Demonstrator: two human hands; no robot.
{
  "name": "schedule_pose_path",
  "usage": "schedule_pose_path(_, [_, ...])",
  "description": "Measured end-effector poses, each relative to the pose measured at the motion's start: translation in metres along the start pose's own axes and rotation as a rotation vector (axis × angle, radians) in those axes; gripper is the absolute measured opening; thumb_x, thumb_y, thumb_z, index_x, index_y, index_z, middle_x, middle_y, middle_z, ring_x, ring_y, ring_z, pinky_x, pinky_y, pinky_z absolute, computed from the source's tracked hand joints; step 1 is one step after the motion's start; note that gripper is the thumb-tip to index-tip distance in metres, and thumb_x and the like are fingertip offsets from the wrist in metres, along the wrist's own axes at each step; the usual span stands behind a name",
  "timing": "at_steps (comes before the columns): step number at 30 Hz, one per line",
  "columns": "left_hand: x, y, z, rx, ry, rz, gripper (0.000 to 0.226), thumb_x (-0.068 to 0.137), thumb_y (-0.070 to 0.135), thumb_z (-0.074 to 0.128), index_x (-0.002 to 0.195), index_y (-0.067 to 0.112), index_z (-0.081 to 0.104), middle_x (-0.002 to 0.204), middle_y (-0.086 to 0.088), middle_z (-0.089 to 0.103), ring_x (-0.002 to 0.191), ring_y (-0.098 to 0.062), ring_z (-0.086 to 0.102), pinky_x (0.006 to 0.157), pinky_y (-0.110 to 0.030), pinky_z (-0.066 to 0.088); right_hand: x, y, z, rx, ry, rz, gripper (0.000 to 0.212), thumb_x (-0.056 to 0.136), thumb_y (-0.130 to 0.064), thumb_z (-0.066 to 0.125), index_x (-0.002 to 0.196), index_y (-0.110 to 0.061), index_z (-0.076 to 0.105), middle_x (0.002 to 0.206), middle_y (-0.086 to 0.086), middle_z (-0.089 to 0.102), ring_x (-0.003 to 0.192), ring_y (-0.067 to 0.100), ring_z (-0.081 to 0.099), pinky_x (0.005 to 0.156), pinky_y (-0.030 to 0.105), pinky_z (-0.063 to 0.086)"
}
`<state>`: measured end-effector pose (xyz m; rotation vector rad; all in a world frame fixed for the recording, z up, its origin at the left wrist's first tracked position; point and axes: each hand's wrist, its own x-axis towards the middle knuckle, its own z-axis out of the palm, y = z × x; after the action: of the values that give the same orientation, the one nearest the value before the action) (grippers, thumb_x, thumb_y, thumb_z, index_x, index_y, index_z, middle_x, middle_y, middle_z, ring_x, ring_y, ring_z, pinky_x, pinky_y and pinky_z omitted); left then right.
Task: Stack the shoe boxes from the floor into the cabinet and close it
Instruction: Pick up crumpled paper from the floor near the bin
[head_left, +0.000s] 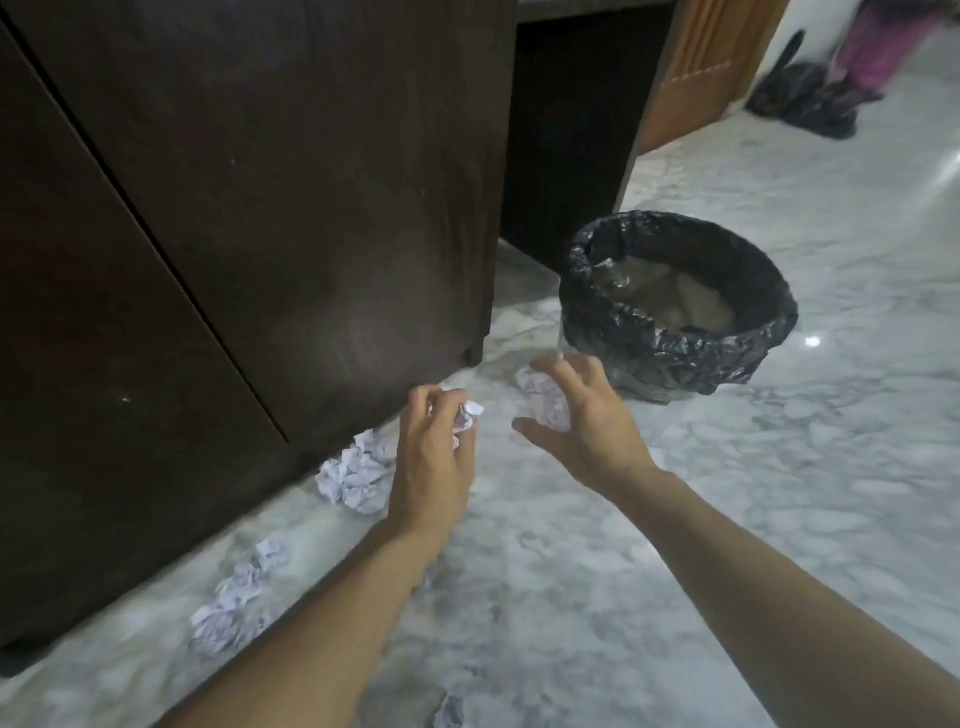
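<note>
Marble floor (675, 519), grey-veined and glossy, carries everything here, and no shoe boxes show on it anywhere in view. What lies there instead is crumpled paper: one wad (353, 475) and a second (236, 597) sit along the foot of the dark wooden cabinet (260, 208), whose doors look shut. The left hand (434, 462) has its fingers curled round a small paper ball (467, 415), pinching it clear of the floor. The right hand (582, 421) is spread, fingers arched over another crumpled ball (543, 402), seemingly about to close on it. A bin lined with a black bag (675, 312) stands just beyond the hands, likely where the paper is headed. No brand, label or writing is legible.
</note>
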<state>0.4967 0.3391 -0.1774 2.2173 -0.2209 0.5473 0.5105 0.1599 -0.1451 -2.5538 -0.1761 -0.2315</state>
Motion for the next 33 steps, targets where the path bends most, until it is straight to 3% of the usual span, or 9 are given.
schedule_pose_path(6, [0.082,0.073,0.036,-0.121,-0.004,0.128,0.017,0.083,0.005,0.062,0.100,0.008,0.064,0.101,-0.007,0.050,0.088,-0.025,0.054,0.077,-0.025,0.044,0.025,0.013,-0.071,0.079,0.270,0.061,0.062,0.076,-0.042,0.077,0.130,-0.029,0.052,0.129,0.004,0.049,0.104,0.021,0.058,0.088,0.036,0.050])
schedule_pose_path(9, [0.116,0.106,0.055,-0.160,-0.004,0.129,0.018,0.085,0.007,0.065,0.103,0.006,0.063,0.102,-0.008,0.049,0.087,-0.019,0.049,0.072,-0.002,0.034,0.041,0.032,-0.104,0.068,0.334,0.144,0.062,0.077,-0.040,0.077,0.132,-0.030,0.051,0.133,0.007,0.046,0.109,0.022,0.056,0.089,0.033,0.045])
schedule_pose_path(12, [0.147,0.132,0.081,-0.169,-0.083,0.060,0.022,0.088,0.013,0.064,0.110,0.009,0.062,0.106,-0.008,0.047,0.092,-0.020,0.049,0.068,-0.007,0.031,0.060,0.054,-0.126,0.002,0.285,0.271,0.069,0.079,-0.038,0.077,0.139,-0.030,0.044,0.143,0.010,0.038,0.115,0.027,0.054,0.090,0.033,0.041])
schedule_pose_path(18, [0.181,0.163,0.125,-0.193,-0.328,-0.258,0.048,0.095,0.046,0.048,0.139,0.026,0.045,0.143,-0.009,0.034,0.130,-0.027,0.039,0.095,-0.031,0.039,0.075,0.082,-0.134,0.078,0.136,0.376,0.086,0.083,-0.029,0.075,0.152,-0.037,0.025,0.161,0.012,0.015,0.146,0.028,0.022,0.112,0.041,0.030])
schedule_pose_path(20, [0.180,0.157,0.132,-0.187,-0.435,-0.267,0.056,0.098,0.053,0.035,0.149,0.031,0.030,0.158,-0.005,0.015,0.143,-0.029,0.023,0.114,-0.042,0.028,0.072,0.088,-0.131,0.037,0.139,0.356,0.075,0.089,-0.011,0.063,0.152,-0.031,0.028,0.159,0.012,0.024,0.147,0.027,0.021,0.112,0.038,0.028])
schedule_pose_path(22, [0.179,0.152,0.134,-0.159,-0.479,-0.237,0.053,0.101,0.047,0.032,0.151,0.029,0.028,0.161,-0.004,0.007,0.147,-0.027,0.016,0.118,-0.042,0.019,0.064,0.090,-0.130,0.003,0.174,0.305,0.054,0.091,-0.007,0.055,0.143,-0.021,0.046,0.145,0.011,0.049,0.135,0.030,0.042,0.105,0.033,0.037])
schedule_pose_path(25, [0.176,0.150,0.126,-0.095,-0.511,-0.139,0.039,0.100,0.024,0.039,0.135,0.019,0.053,0.147,-0.005,0.044,0.131,-0.024,0.043,0.105,-0.030,0.035,0.048,0.086,-0.128,-0.024,0.126,0.254,0.027,0.091,-0.024,0.057,0.114,-0.017,0.069,0.112,0.008,0.072,0.109,0.033,0.061,0.092,0.036,0.049])
schedule_pose_path(28, [0.162,0.140,0.107,-0.024,-0.557,-0.052,0.030,0.087,0.011,0.049,0.097,0.018,0.076,0.112,-0.001,0.071,0.107,-0.020,0.061,0.093,-0.026,0.046,0.039,0.085,-0.125,-0.207,-0.029,0.182,0.035,0.080,-0.050,0.059,0.102,-0.026,0.071,0.096,0.003,0.072,0.102,0.029,0.061,0.102,0.045,0.040])
schedule_pose_path(33, [0.138,0.122,0.079,0.169,-0.698,0.123,0.027,0.071,0.022,0.059,0.092,0.022,0.075,0.098,-0.002,0.072,0.097,-0.023,0.064,0.088,-0.037,0.053,0.031,0.084,-0.113,-0.369,-0.058,0.165,0.037,0.083,-0.025,0.070,0.119,-0.025,0.063,0.110,0.003,0.068,0.119,0.025,0.053,0.114,0.052,0.015])
